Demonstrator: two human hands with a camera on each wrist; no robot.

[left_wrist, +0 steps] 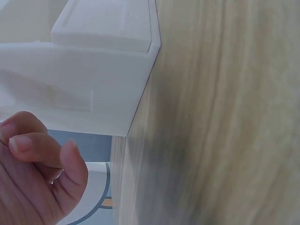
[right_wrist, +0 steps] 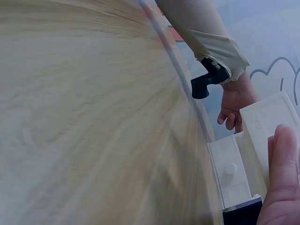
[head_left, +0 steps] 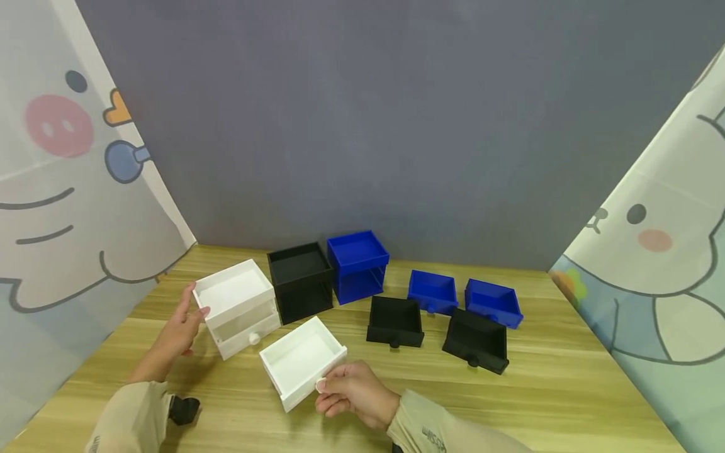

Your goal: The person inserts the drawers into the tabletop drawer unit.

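My left hand [head_left: 178, 327] grips the near left edge of a white drawer cabinet [head_left: 233, 288], its thumb at the top front corner. That cabinet has an open upper slot and a lower drawer with a round knob [head_left: 254, 338] in place. In the left wrist view several left fingers [left_wrist: 72, 168] curl beside the cabinet's side wall. A loose white drawer [head_left: 303, 352] is held in front and to the right of the cabinet, over the table. My right hand [head_left: 359, 393] pinches it by its front knob. The drawer's inside shows nothing in it.
Behind stand a black cabinet [head_left: 300, 280] and a blue cabinet [head_left: 358, 264], both without drawers. To the right lie two black drawers [head_left: 395, 319] and two blue drawers [head_left: 433, 290] on the wooden table [head_left: 544, 390]. A grey wall [head_left: 362, 126] closes the back.
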